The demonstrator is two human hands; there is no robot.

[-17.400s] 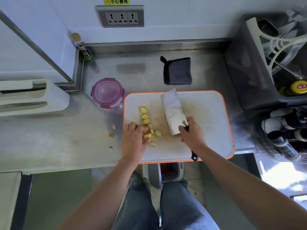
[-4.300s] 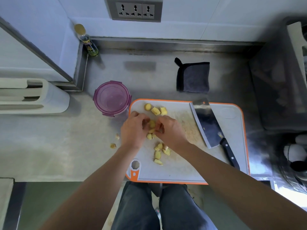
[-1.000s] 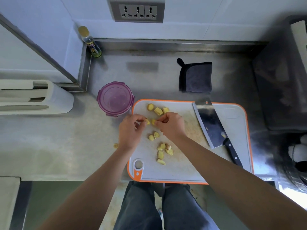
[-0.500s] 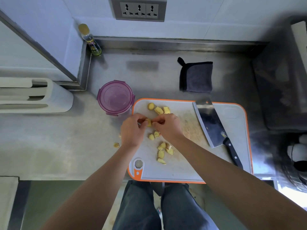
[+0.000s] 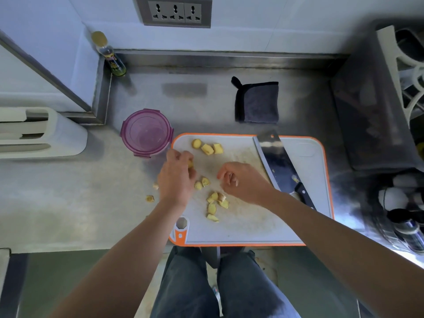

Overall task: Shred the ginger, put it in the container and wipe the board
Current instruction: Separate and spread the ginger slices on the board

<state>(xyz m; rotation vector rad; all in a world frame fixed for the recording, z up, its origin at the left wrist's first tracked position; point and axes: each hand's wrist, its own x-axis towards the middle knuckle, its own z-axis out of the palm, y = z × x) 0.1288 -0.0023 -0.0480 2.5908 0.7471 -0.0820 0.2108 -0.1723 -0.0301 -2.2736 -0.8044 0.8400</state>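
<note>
Ginger (image 5: 190, 164) inside left grip (image 5: 176, 177).

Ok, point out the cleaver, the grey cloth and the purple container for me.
cleaver (image 5: 278, 161), head view, middle of the blade
grey cloth (image 5: 259, 103), head view, centre of the fabric
purple container (image 5: 146, 133), head view, centre of its top

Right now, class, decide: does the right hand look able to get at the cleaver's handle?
Probably yes. The cleaver lies flat on the board just right of the right hand, its black handle beside that wrist. Nothing covers the handle but the person's own forearm over its end.
</note>
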